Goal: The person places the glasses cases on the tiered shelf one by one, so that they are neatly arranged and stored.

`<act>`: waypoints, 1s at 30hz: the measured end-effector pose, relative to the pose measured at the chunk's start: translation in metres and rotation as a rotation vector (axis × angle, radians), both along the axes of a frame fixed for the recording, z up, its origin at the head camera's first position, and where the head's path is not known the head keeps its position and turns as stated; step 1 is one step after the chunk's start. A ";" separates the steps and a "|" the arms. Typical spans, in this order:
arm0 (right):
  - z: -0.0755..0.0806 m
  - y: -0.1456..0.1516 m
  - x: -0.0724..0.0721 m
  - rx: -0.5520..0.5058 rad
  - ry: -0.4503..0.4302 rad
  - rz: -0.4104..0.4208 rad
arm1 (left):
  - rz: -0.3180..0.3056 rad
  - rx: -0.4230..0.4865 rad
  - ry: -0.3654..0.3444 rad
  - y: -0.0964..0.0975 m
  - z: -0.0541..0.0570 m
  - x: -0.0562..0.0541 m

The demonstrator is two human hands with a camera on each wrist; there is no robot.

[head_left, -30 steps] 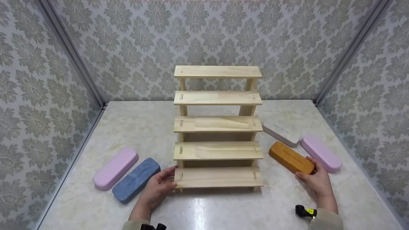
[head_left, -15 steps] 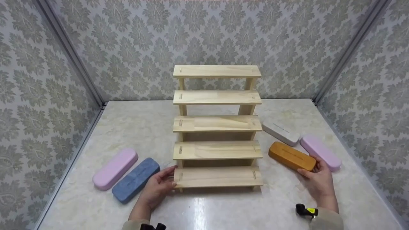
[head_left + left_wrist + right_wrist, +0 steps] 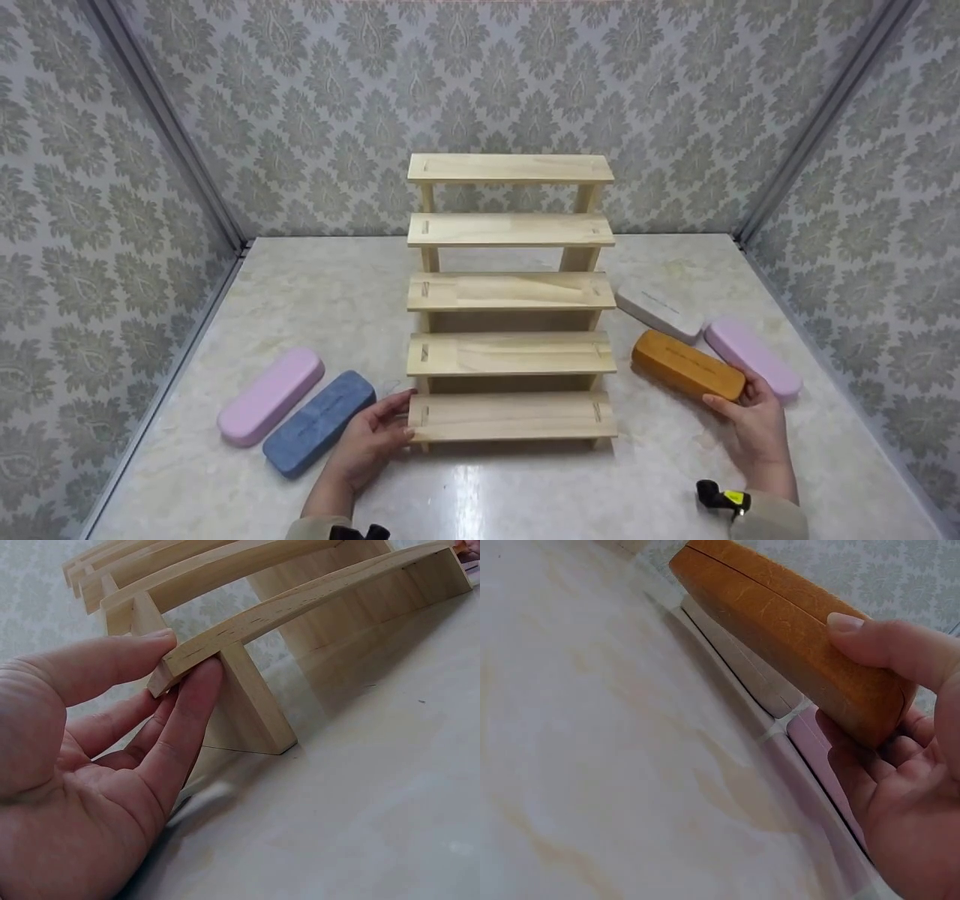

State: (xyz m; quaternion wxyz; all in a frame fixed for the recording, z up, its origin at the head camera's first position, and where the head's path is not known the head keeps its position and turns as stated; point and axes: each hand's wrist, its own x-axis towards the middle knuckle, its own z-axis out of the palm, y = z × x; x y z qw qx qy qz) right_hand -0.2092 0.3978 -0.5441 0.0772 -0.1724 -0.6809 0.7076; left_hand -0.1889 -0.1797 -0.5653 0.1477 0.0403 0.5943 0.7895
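Observation:
A pale wooden stepped rack [image 3: 512, 416] with several shelves stands mid-table. My left hand [image 3: 370, 441] pinches the left end of its lowest shelf, thumb above and fingers below in the left wrist view. With my right hand [image 3: 757, 435] I grip the near end of an orange-brown glasses case [image 3: 688, 365]. In the right wrist view this case [image 3: 780, 630] is tilted and raised off the table, thumb on one face and fingers beneath. Behind it lie a white case [image 3: 660, 313] and a pink case [image 3: 752, 358].
Left of the rack, a blue glasses case [image 3: 320, 424] and another pink case [image 3: 271, 396] lie side by side, the blue one close to my left wrist. Patterned walls [image 3: 480, 82] enclose the marbled table [image 3: 322, 300] at the back and both sides.
My right hand has shifted slightly right, and the orange-brown glasses case has risen and turned a little with it. My left hand and the rack stay in place.

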 end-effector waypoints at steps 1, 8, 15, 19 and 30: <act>0.000 0.000 0.000 0.006 -0.007 -0.004 | -0.001 -0.001 0.000 0.000 0.000 0.000; 0.008 0.000 0.004 0.100 -0.067 -0.041 | -0.012 0.017 0.004 0.000 0.001 0.001; 0.016 0.003 0.005 0.013 0.008 -0.069 | -0.012 0.033 0.005 0.001 0.001 0.001; 0.022 0.003 0.004 0.023 0.012 -0.075 | 0.002 0.022 -0.008 0.001 0.001 0.001; 0.040 0.004 0.003 -0.007 0.115 -0.083 | 0.025 -0.003 -0.033 0.002 0.002 0.002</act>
